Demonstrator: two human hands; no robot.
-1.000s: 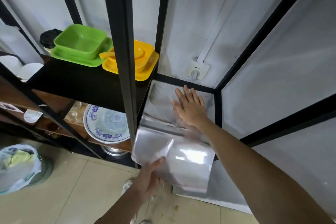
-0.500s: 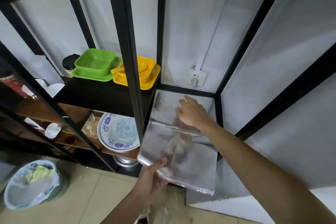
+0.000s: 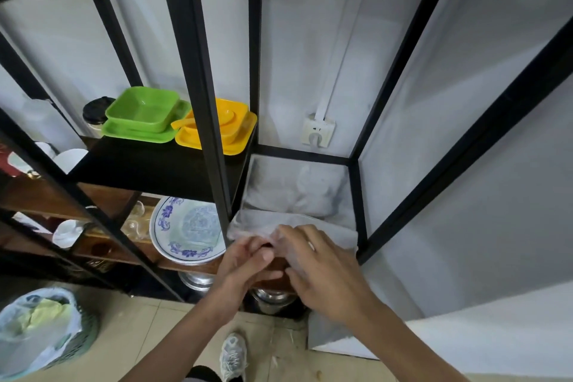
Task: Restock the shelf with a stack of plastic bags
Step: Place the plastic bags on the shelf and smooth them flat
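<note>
Both hands pinch the near edge of the stack of plastic bags [image 3: 294, 192] lying on the black shelf [image 3: 356, 183], right hand [image 3: 322, 270] over the edge, left hand [image 3: 248, 267] fingers closed beneath.

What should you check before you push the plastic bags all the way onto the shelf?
1. Bags on the shelf: the stack of plastic bags lies partly in the bay, front edge at the rim: ok.
2. Left hand at the front edge: ok.
3. Right hand on the edge: ok.
4. Firm grip: cannot tell.
5. Space behind, below the wall socket: ok.
6. Yellow dish apart from bags: ok.
</note>
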